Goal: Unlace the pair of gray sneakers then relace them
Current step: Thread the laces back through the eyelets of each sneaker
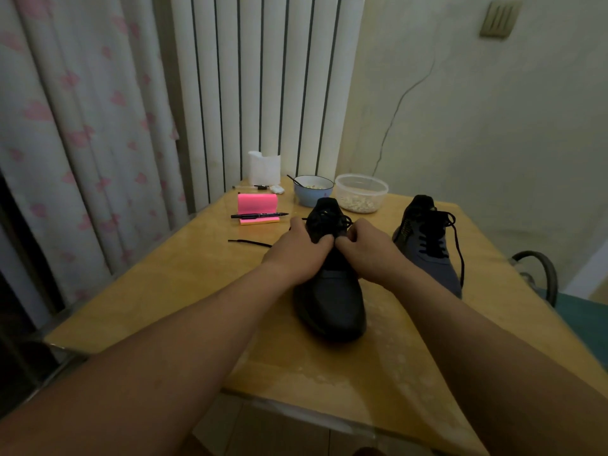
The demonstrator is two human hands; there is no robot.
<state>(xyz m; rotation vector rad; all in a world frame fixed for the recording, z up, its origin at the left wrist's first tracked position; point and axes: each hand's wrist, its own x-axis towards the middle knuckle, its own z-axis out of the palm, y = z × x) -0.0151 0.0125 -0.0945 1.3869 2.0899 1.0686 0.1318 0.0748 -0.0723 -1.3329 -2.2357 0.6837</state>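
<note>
**Both hands on the laces of the near sneaker**

A dark gray sneaker stands at the centre of the frame on the wooden tabletop, toe toward the camera. The left hand lies over its left side, fingers curled onto the lacing. The right hand meets it from the right, its grip pinched closed on the black lace at the eyelets. One loose lace end trails across the tabletop left of the hands. The second sneaker sits to the right of centre, well apart from the hands, still laced, one lace hanging down its side. Toward the upper middle of the frame stand a pink sticky-note pad with a black pen across it, a blue bowl and a clear container.
</note>
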